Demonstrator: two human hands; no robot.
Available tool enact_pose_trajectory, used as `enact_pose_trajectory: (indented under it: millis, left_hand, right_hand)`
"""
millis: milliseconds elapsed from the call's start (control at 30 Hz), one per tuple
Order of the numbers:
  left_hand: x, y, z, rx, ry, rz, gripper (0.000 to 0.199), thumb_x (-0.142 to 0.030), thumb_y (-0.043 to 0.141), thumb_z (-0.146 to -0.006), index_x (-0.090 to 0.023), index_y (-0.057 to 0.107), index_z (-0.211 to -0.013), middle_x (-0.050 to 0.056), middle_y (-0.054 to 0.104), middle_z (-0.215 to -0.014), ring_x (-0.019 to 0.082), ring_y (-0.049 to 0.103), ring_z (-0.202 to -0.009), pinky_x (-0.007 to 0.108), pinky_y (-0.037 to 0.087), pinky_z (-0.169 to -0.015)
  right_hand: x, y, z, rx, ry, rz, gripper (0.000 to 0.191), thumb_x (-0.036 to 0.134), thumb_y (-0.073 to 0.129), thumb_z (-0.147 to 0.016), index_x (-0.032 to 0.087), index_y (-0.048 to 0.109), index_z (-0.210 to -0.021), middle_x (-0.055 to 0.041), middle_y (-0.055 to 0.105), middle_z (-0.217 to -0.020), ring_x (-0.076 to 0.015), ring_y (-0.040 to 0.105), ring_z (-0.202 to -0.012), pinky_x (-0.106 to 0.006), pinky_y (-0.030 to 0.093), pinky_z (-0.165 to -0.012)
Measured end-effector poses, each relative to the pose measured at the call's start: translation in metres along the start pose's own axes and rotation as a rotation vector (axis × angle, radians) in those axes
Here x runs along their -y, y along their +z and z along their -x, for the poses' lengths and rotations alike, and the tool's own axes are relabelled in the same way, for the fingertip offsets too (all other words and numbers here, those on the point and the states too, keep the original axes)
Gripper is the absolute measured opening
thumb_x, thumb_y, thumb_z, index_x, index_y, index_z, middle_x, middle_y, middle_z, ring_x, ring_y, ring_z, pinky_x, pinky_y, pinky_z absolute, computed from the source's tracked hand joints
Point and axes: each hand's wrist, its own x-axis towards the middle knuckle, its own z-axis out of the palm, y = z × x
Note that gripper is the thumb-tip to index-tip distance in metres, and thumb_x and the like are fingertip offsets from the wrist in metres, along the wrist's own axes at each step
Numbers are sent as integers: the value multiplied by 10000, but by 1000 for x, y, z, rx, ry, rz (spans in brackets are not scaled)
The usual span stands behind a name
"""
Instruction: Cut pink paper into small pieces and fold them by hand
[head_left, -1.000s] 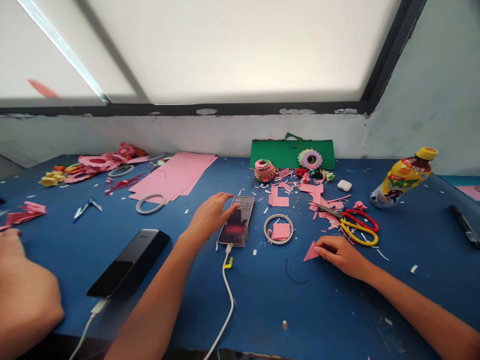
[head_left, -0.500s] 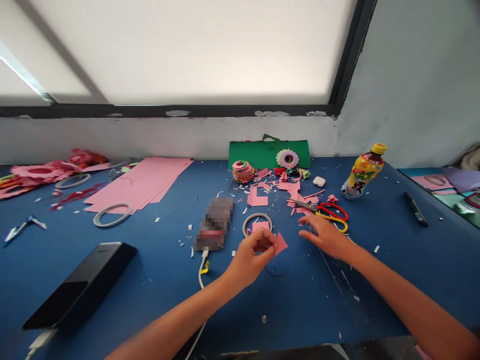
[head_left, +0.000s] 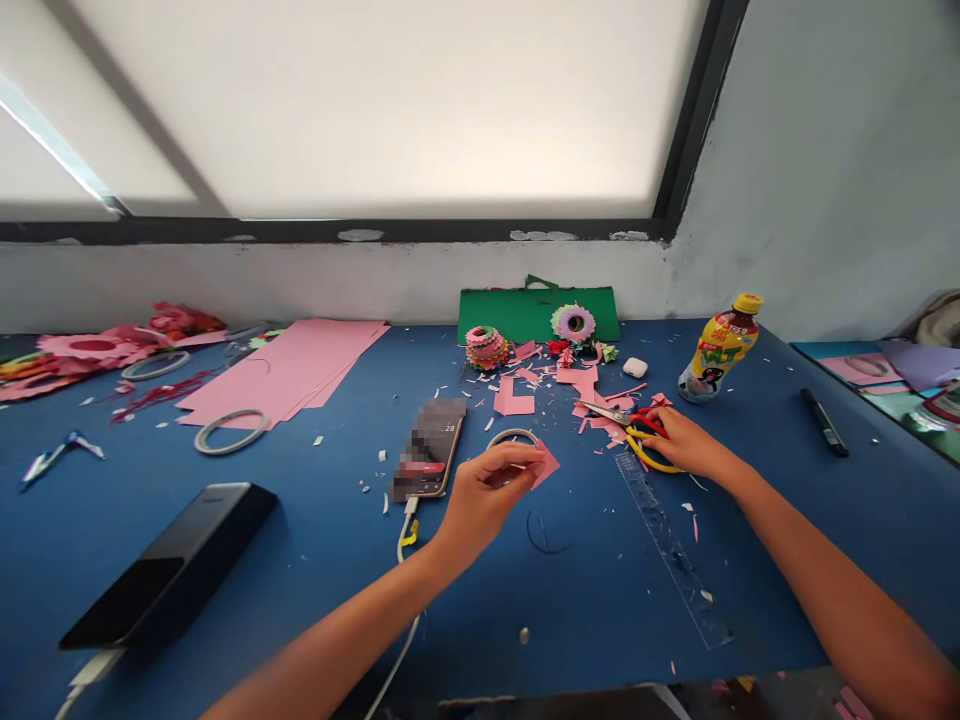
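Observation:
My left hand (head_left: pixel 487 495) is closed in a pinch on a small piece of pink paper (head_left: pixel 547 465), held above the table in front of a roll of tape (head_left: pixel 513 436). My right hand (head_left: pixel 686 441) has its fingers on the handles of the scissors (head_left: pixel 637 430), one loop red and one yellow. The scissor blades lie over pink paper scraps and point left. A clear ruler (head_left: pixel 667 545) lies just below the scissors, and a thin dark strand (head_left: pixel 545 540) curls on the table between my hands.
A phone (head_left: pixel 442 445) on a white cable and a black power bank (head_left: pixel 172 565) lie to the left. Pink sheets (head_left: pixel 281 372) and another tape roll (head_left: pixel 231 432) are behind them. A drink bottle (head_left: pixel 720 350) and a black marker (head_left: pixel 825 424) stand and lie at right.
My right hand has moved right from above the ruler and taken hold of the scissors' handles. My left hand, still pinching the pink paper, has shifted slightly left and up.

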Motion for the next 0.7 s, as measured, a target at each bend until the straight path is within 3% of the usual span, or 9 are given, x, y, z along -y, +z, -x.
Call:
enact_pose_trajectory:
  millis: [67,133,233,333,500,700]
  left_hand:
    - [-6,2,-3,-25,51,1,76,-219,680,-725,-166,724,-758,76,684,-883,170,626,-860,217,508,-672]
    - [-14,4,-5,-58,53,8,81,-212,686,-720,-172,729,-776,72,676,-912,151,625,-833,201,502,-653]
    - [-24,7,-7,-102,52,27,95,-206,692,-719,-190,731,-804,50,671,-916,116,619,-774,177,495,-631]
    - [-32,8,-6,-106,98,31,107,-190,684,-729,-202,732,-824,38,669,-912,107,613,-784,166,491,-645]
    - [-33,6,-1,-143,157,48,79,-152,664,-740,-195,722,-773,20,669,-835,87,604,-724,145,480,-600]
    - [-31,3,5,-147,171,-16,91,-122,660,-730,-175,716,-778,29,688,-817,99,630,-714,155,519,-616]
  right_hand:
    - [8,1,1,-52,-3,-31,317,328,568,-773,161,515,-1038,-144,562,-1141,-266,528,-1060,-372,411,-881]
    - [22,2,5,-87,11,-217,329,353,548,-794,187,465,-1066,-123,558,-1148,-243,544,-1036,-368,426,-862]
    - [54,8,17,4,38,-797,377,430,581,-764,214,409,-1021,-48,602,-944,-180,605,-831,-289,477,-676]
    - [88,17,36,94,74,-1063,428,425,657,-698,230,380,-960,31,553,-768,-106,557,-624,-192,383,-481]
    - [124,27,65,260,36,-1103,432,312,692,-682,246,311,-873,105,436,-646,-35,384,-476,-146,301,-436]
    - [130,33,80,426,66,-974,287,289,579,-774,256,309,-867,104,425,-650,-27,343,-418,-131,236,-363]
